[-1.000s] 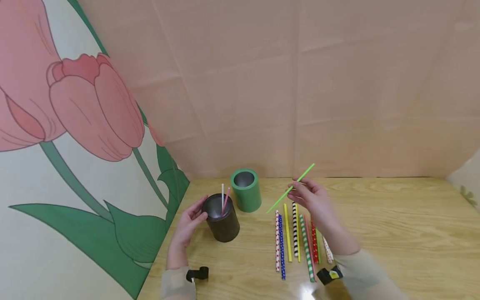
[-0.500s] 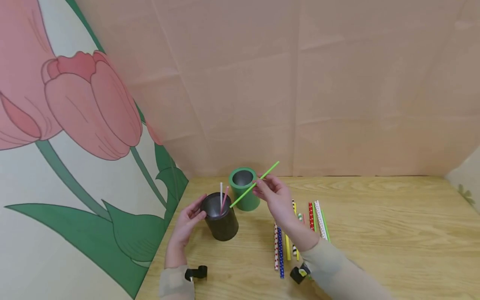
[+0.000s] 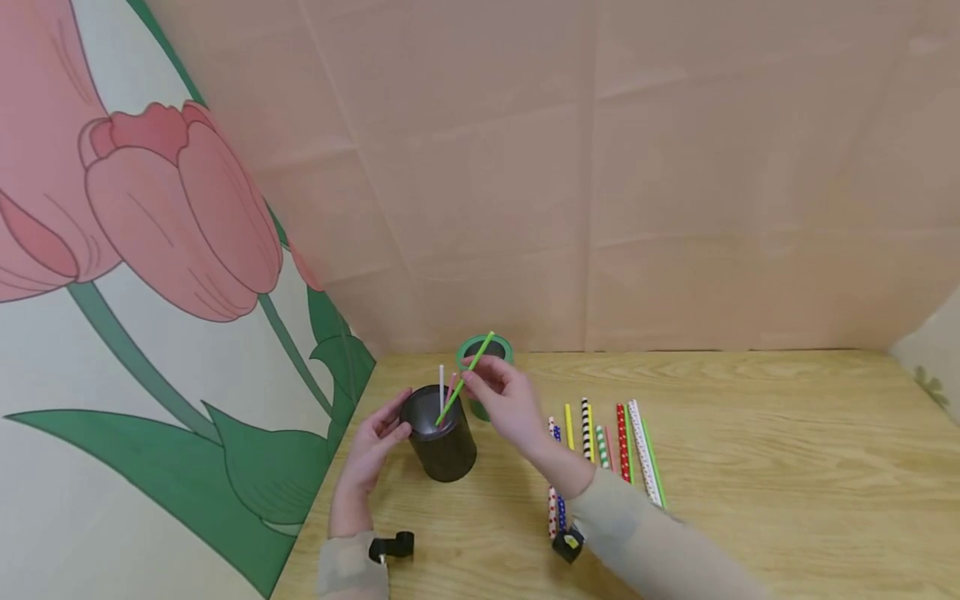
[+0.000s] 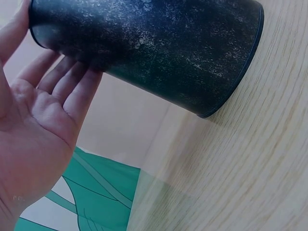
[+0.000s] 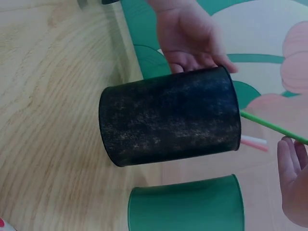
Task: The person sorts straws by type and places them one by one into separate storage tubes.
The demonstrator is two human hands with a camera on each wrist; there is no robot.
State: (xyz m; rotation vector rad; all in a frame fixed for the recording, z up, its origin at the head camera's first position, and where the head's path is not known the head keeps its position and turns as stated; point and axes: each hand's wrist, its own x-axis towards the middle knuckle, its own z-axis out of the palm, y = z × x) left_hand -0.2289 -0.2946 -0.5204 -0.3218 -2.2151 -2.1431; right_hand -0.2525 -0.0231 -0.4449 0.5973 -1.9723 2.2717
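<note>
A black cylindrical cup [image 3: 444, 454] stands on the wooden table, with a white straw [image 3: 442, 379] and a pink straw [image 3: 451, 385] leaning in it. My left hand [image 3: 369, 454] holds it near the rim, thumb on the near side and fingers around the far side; the left wrist view shows the same hand [image 4: 43, 106] against its wall. Between thumb and fingers my right hand [image 3: 510, 408] pinches a light green straw [image 3: 482, 350], slanted, its lower end inside the cup's mouth. That straw [image 5: 272, 126] enters past the rim in the right wrist view.
Directly behind my right hand is a green cup [image 3: 462, 343], partly hidden. A row of patterned and plain straws [image 3: 622, 442] lies to the right, several of them partly covered by my right forearm. A tulip-printed wall [image 3: 187, 225] borders the table at left.
My right hand has carried the light green straw leftward from above the row of straws to the black cup, and its lower end now dips into the mouth. My left hand stays on the cup.
</note>
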